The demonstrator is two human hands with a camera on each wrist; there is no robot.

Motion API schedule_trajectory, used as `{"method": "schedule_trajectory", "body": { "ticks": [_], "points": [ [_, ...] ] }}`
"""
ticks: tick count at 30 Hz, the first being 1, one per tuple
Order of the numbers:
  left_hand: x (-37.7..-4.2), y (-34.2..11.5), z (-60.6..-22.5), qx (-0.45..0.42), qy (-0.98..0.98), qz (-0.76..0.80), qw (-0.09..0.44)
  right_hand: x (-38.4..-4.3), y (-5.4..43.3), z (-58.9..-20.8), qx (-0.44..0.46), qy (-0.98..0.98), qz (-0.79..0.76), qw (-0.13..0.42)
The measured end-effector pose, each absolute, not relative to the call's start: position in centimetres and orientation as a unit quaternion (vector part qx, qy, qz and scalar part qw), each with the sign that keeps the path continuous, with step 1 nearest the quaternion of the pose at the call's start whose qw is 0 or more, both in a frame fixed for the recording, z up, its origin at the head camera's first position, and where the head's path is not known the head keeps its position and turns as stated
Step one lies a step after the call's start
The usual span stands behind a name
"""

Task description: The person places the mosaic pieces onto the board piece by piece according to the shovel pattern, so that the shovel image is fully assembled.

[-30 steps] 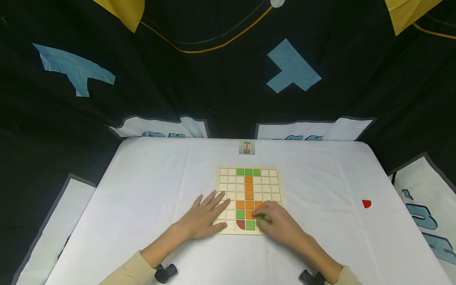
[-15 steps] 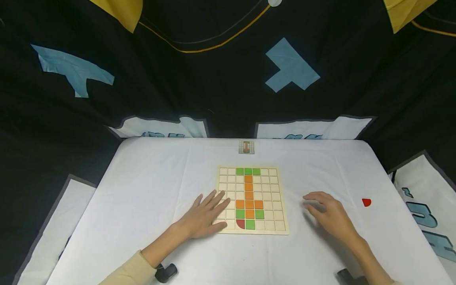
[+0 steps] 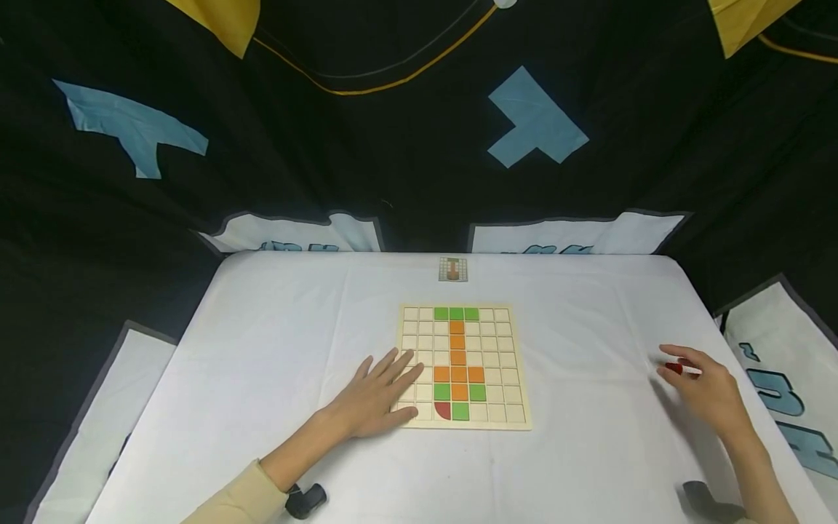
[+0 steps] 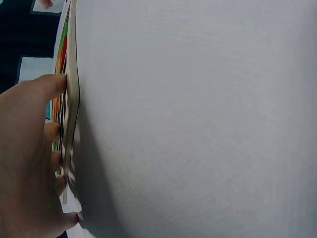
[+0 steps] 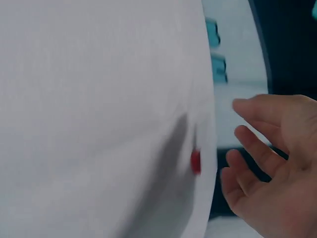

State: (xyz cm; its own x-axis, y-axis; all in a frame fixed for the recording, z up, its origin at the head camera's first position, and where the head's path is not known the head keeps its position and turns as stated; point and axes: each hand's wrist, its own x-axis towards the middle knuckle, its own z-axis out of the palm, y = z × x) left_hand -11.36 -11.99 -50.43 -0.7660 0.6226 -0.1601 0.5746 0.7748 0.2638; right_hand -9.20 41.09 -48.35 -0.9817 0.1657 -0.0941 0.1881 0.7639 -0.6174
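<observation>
My left hand (image 3: 376, 397) rests on the left edge of the pale gridded board (image 3: 497, 342), fingers spread; the left wrist view shows the thumb on the board's edge (image 4: 73, 89). Several green and orange square tiles lie in the grid, with one red rounded-corner tile (image 3: 442, 411) in the bottom row. Over at the right side, my right hand (image 3: 710, 389) hovers above a small red piece (image 3: 673, 368), partly hidden by the fingers in the head view. In the right wrist view the red piece (image 5: 195, 161) lies on the cloth, apart from the loosely curved fingers.
A small pattern card (image 3: 453, 269) lies behind the board near the table's far edge. White cloth (image 3: 576, 306) covers the table. Dark wrist straps show under both forearms. A black curtain with blue and yellow shapes hangs behind.
My right hand has left the green tile on the board and moved right to the red piece. That green tile now lies flat in its square. My left hand has stayed put.
</observation>
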Motion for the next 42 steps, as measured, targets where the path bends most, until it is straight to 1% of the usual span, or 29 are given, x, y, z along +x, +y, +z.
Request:
{"method": "schedule_trajectory", "body": {
  "ticks": [4,6,13,26,32,42],
  "points": [
    [-11.4,-12.0,-50.4,0.321,0.934,0.101,0.119,-9.7,43.1,-49.2,0.119,0.930,-0.341,0.073],
    [-11.4,-12.0,-50.4,0.321,0.934,0.100,0.119,-9.8,43.8,-49.8,0.119,0.928,-0.343,0.081],
    [-11.4,-12.0,-50.6,0.321,0.935,0.099,0.116,-10.1,44.6,-51.0,0.108,0.933,-0.336,0.070],
    [-11.4,-12.0,-50.6,0.324,0.934,0.096,0.115,-10.1,45.6,-51.0,0.121,0.937,-0.315,0.094],
    [-11.4,-12.0,-50.6,0.321,0.935,0.096,0.120,-10.2,45.8,-51.1,0.117,0.942,-0.304,0.085],
    [-11.3,-12.0,-50.8,0.319,0.935,0.099,0.118,-10.2,44.9,-50.5,0.086,0.953,-0.282,0.066]
  ]
}}
